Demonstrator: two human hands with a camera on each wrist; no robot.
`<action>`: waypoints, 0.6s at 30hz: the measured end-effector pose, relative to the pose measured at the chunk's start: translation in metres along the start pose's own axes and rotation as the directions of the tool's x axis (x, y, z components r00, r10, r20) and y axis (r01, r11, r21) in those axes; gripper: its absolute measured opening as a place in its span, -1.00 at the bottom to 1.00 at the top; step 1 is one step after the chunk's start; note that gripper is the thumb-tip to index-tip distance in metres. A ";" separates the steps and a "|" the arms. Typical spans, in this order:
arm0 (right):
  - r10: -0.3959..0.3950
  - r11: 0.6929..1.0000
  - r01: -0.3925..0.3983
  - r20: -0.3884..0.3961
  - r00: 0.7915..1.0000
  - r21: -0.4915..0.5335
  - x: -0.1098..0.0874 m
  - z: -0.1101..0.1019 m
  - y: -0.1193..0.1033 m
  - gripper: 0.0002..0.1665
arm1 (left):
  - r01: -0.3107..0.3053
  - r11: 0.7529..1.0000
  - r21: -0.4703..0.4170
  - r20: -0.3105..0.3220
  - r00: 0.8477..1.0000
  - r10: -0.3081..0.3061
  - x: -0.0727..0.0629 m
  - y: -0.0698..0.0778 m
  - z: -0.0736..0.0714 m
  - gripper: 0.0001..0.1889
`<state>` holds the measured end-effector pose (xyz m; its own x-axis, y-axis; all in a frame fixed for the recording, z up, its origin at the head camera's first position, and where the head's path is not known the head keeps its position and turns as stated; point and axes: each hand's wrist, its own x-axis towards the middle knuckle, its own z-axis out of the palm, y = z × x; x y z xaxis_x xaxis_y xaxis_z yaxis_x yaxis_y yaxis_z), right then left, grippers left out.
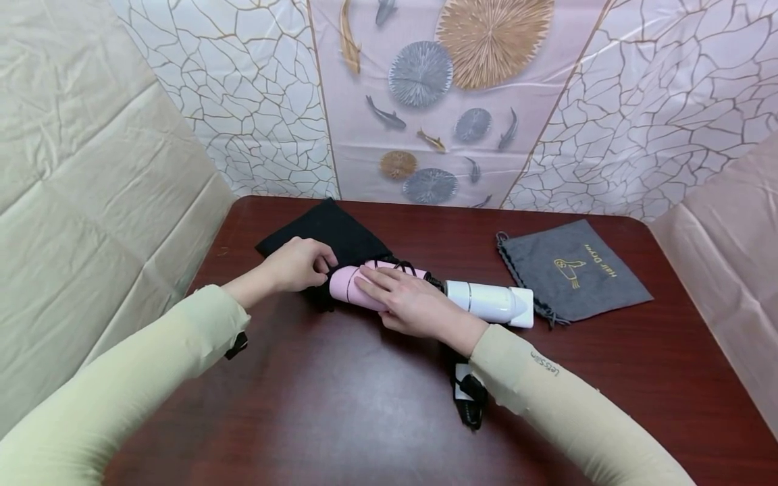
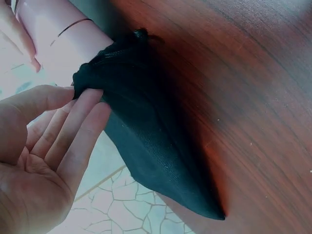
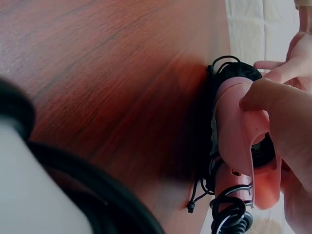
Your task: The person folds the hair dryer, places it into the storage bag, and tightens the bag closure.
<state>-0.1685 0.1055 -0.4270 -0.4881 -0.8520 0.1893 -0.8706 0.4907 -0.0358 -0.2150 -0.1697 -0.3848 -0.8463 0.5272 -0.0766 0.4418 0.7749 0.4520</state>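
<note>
Around the middle of the head view, a pink hair dryer (image 1: pixel 344 283) was at the mouth of a black bag (image 1: pixel 328 233), one end inside it, while the bag spread toward the upper left over the dark red surface (image 1: pixel 316 412). The left hand (image 1: pixel 298 264) pinched the bag's rim between thumb and fingers (image 2: pixel 87 102). The right hand (image 1: pixel 413 304) gripped the dryer, fingers curled over its body, thumb on the opposite side. Low in the right wrist view, a coiled black cord (image 3: pixel 230 201) touched the pink handle. A white hair dryer (image 1: pixel 489 302) lay right of centre, with a grey bag (image 1: pixel 577 270) lettered "Hair Dryer" farther right and a bundled cord (image 1: pixel 471 408) lower down, beside the right sleeve (image 1: pixel 516 378)
</note>
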 end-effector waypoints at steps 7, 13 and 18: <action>0.042 0.999 -0.042 0.001 0.999 0.025 0.002 -0.003 0.002 -0.11 | -0.007 0.998 0.057 -0.039 0.999 0.010 -0.003 0.008 -0.003 -0.76; 0.069 0.997 -0.068 -0.016 0.997 0.043 0.006 -0.004 0.004 -0.12 | -0.007 0.996 0.094 -0.051 0.999 0.011 -0.006 0.019 -0.007 -0.75; 0.070 0.997 -0.069 -0.022 0.997 0.034 0.009 -0.003 0.002 -0.15 | -0.020 0.997 0.074 -0.051 0.998 0.024 -0.007 0.026 -0.007 -0.75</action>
<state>-0.1745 0.0992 -0.4225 -0.5462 -0.8114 0.2080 -0.8364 0.5418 -0.0826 -0.1996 -0.1551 -0.3663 -0.8496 0.5270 -0.0199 0.4795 0.7877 0.3867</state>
